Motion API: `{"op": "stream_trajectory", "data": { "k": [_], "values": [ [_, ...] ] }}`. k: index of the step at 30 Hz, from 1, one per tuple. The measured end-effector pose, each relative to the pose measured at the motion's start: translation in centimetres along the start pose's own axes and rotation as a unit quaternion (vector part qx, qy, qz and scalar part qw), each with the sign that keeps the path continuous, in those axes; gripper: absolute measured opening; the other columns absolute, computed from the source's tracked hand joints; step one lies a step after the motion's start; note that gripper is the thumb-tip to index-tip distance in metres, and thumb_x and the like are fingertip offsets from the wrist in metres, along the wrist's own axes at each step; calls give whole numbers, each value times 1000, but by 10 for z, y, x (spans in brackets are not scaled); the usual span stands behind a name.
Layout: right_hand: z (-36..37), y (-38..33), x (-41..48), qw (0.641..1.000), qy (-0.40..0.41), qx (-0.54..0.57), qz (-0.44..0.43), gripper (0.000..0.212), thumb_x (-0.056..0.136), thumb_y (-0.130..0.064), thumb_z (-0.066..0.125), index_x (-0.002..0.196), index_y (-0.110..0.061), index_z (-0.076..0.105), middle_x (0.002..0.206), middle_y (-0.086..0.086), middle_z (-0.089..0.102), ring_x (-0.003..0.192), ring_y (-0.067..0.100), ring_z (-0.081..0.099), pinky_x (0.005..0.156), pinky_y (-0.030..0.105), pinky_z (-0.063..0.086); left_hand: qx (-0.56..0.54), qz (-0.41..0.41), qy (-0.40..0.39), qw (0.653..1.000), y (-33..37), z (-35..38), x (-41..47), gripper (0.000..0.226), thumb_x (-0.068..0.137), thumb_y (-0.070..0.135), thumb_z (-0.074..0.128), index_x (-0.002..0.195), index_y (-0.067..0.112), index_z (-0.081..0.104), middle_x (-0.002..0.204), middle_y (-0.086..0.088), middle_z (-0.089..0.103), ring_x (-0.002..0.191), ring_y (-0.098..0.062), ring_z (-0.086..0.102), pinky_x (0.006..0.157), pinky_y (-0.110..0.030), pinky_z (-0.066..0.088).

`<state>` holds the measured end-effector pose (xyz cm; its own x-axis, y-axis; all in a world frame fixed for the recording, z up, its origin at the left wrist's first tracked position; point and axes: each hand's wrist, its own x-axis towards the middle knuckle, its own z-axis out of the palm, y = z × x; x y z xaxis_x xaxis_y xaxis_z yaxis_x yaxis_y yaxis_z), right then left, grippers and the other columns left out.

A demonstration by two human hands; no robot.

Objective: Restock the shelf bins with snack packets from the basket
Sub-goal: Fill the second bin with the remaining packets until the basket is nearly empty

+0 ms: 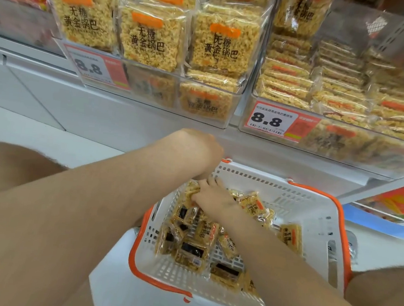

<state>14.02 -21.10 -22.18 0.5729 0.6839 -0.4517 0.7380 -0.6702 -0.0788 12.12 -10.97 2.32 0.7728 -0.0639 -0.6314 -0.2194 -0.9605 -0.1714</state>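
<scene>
Right hand: fingers spread straight, resting on the snack packets heaped under them in the basket. Left hand: bent down just beside them, its fingers hidden, grip indeterminable. Shelf bins stand above.

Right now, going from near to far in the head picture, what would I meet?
Basket → snack packets → right hand → left hand → shelf bins.
</scene>
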Motion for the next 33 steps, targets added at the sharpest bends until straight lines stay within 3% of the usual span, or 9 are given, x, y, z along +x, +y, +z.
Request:
{"op": "stream_trajectory", "data": {
  "k": [3,9,12,15,17,20,24,29,33],
  "values": [
    [-22,5,-21,996,50,-38,-63,35,84,4,68,99,-20,48,131,15,46,111,36,50,92,42,42,14,-1,2,1000,-1,-2,0,17,103,2,53,116,11,55,89,-3,45,65,-16,44,57,-29,39],
    [-55,14,-52,980,112,156,-44,57,87,-5,63,129,-27,31,117,7,49,72,23,57,59,46,53,23,-15,-10,1000,-4,-10,-2,27,101,8,62,128,10,62,88,-1,49,72,-17,51,57,-27,42],
    [-69,15,-72,961,159,222,-43,73,88,-10,56,153,-23,24,132,9,48,85,23,61,68,43,53,24,-14,-33,999,-8,-11,-7,53,94,28,79,140,14,56,98,0,50,103,-24,62,80,-33,52],
    [-82,12,-95,929,242,277,-46,52,92,-11,53,143,-19,44,121,0,45,100,19,53,81,42,49,-28,-24,-37,999,-18,-15,-11,77,83,39,88,148,17,53,128,-1,59,118,-28,62,92,-38,54],
    [-96,5,-109,893,302,331,-39,37,92,-9,54,126,-20,51,108,-3,46,95,14,50,80,37,46,-84,-17,-26,996,-28,-22,-17,79,76,46,92,144,22,58,136,2,61,121,-27,62,97,-41,55],
    [-124,-11,-129,808,372,457,-15,32,86,-12,57,113,-27,53,100,-4,61,86,13,59,69,32,48,-204,8,16,979,-38,-37,-27,54,72,48,92,115,23,72,110,4,73,100,-20,70,85,-39,61],
    [-168,-26,-149,677,470,566,6,29,81,-7,65,105,-22,59,84,-7,67,61,15,60,51,36,45,-402,55,78,910,-40,-59,-45,19,79,31,79,87,17,68,79,0,70,75,-18,70,67,-35,62],
    [-217,-18,-165,556,546,626,27,24,82,-6,66,104,-13,60,86,6,62,67,10,51,59,26,43,-565,109,188,796,-39,-85,-71,11,87,32,73,82,21,71,82,0,68,74,-20,72,65,-36,60],
    [-253,6,-172,478,526,702,39,40,87,-5,63,119,-20,46,96,9,62,68,9,55,59,28,45,-605,135,276,734,-29,-96,-72,13,92,19,71,105,23,74,104,-1,76,98,-18,73,79,-37,65]
  ]
}}
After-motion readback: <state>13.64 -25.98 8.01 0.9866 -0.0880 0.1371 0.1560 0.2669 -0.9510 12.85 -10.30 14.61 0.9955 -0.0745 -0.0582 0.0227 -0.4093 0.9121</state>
